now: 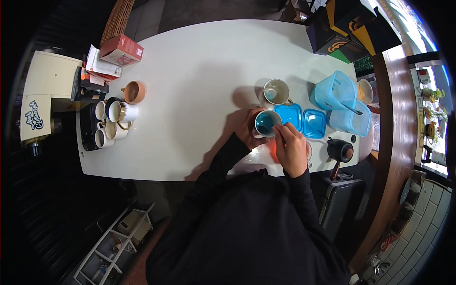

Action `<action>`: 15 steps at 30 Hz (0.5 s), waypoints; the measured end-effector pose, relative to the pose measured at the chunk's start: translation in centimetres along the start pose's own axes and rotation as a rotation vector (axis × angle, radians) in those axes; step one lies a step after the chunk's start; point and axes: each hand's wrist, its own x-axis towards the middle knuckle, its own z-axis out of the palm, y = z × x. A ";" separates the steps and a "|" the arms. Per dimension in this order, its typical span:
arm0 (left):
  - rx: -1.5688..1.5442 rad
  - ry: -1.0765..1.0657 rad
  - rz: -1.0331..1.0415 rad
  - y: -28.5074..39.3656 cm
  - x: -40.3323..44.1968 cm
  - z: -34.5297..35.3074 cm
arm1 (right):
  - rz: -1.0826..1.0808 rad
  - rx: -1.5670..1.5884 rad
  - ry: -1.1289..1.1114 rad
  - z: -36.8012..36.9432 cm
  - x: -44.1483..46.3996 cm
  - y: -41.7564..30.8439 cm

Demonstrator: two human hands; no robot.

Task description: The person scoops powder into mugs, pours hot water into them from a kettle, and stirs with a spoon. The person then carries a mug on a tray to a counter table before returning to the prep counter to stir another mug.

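Cup (pixel 267 124): pale rim, teal contents, mouth up, over right half of white table (pixel 185 61).

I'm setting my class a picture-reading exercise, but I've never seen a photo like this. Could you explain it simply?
There is no machine here, just a person's bare hands. The one picture comes from a camera worn on their head, looking forward and down. The left hand holds a cup with something blue-green inside. The right hand is at its rim, fingers pinched; whether they grip anything is hard to tell. On the white table are a metal cup, blue lids, light-blue containers and, at far left, mugs.
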 end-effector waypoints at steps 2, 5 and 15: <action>-0.033 -0.002 -0.071 0.9 0.2 -0.2 | 0.016 -0.061 0.011 -0.4 0.2 -0.3; 0.038 0.003 -0.037 1.9 0.7 -0.7 | 0.016 -0.050 0.071 -0.4 0.4 0.0; 0.017 -0.012 -0.039 1.9 0.6 -0.7 | -0.006 0.036 0.091 0.7 1.0 -0.1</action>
